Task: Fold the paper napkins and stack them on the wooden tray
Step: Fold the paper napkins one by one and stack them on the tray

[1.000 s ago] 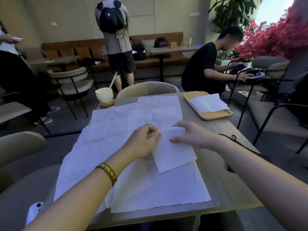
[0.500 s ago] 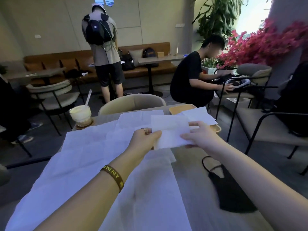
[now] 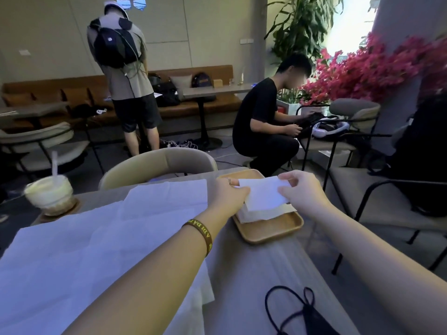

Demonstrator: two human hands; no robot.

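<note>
A folded white napkin [image 3: 262, 194] hangs just above the wooden tray [image 3: 271, 229] at the table's far right. My left hand [image 3: 228, 195] pinches its left edge and my right hand [image 3: 301, 192] pinches its right edge. Under it, a stack of folded napkins [image 3: 266, 213] lies on the tray. Several unfolded napkins [image 3: 96, 233] are spread over the left half of the table.
An iced drink with a straw [image 3: 49, 193] stands on a coaster at the far left. A black face mask [image 3: 302, 310] lies near the table's front right. Chairs ring the table; two people are beyond it.
Both hands lifted the folded napkin off the spread sheets and carried it forward and right, from the table's middle to above the tray's stack.
</note>
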